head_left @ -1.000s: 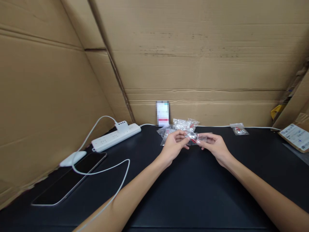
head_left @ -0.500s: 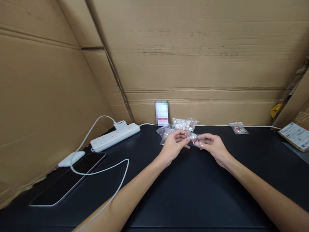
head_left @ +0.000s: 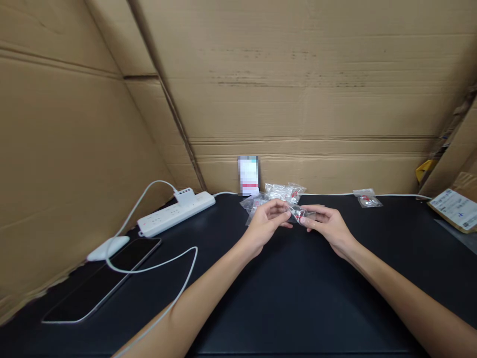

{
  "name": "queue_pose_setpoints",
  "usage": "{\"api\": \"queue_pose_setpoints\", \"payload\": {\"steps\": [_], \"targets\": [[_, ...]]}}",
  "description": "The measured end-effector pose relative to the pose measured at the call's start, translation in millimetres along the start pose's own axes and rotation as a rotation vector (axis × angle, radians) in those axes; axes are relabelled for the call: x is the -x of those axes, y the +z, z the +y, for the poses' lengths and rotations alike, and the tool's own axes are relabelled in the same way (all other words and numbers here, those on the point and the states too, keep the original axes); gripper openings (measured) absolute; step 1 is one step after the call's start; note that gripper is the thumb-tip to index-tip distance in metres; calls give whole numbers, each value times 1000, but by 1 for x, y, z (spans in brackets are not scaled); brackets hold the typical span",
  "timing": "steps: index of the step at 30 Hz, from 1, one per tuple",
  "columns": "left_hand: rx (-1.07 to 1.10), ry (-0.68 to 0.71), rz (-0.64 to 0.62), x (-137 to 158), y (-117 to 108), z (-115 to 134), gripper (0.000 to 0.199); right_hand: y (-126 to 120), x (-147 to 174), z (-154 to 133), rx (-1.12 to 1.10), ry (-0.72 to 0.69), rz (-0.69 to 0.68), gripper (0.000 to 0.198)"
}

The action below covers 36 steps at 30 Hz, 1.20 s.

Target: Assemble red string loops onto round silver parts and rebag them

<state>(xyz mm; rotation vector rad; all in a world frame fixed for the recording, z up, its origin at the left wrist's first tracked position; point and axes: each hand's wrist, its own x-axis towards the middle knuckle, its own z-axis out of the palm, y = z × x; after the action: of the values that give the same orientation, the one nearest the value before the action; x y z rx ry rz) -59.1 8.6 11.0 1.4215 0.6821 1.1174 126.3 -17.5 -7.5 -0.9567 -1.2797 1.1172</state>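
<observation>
Between my two hands is a small clear plastic bag (head_left: 297,213) with something red and silvery inside, too small to make out. My left hand (head_left: 269,219) pinches the bag's left side between thumb and fingers. On its right side my right hand (head_left: 326,223) grips it the same way, the thumb near the red part. Just behind my left hand lie several more clear bags (head_left: 283,191), some with red bits showing. Another clear bag with a red item (head_left: 368,199) lies apart to the right on the black table (head_left: 298,298).
A lit phone (head_left: 249,175) leans on the cardboard wall (head_left: 298,109). At left are a white power strip (head_left: 177,214), a white mouse-like object (head_left: 108,247), a dark phone-like slab (head_left: 100,281) and a white cable (head_left: 192,268) crossing my left forearm. A labelled parcel (head_left: 456,209) lies at right.
Both hands stay on the bag in nearly the same place. The bag between them has tilted and creased a little. The whole view has shifted slightly.
</observation>
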Motion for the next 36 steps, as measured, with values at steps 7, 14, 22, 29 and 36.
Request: {"api": "queue_pose_setpoints", "payload": {"steps": [7,14,22,29,36], "targets": [[-33,23,-14,2,2,2,15,1,0,0,-20,38,-36,39],[15,-48,26,4,4,4,16,0,0,0,12,24,-19,32],[77,-65,34,3,3,1,17,-1,-1,1,75,54,-36,28],[56,-101,54,1,2,3,24,-3,-1,2,92,4,38,29],[16,-107,27,-1,1,2,24,-4,-1,0,88,-34,16,27]]}}
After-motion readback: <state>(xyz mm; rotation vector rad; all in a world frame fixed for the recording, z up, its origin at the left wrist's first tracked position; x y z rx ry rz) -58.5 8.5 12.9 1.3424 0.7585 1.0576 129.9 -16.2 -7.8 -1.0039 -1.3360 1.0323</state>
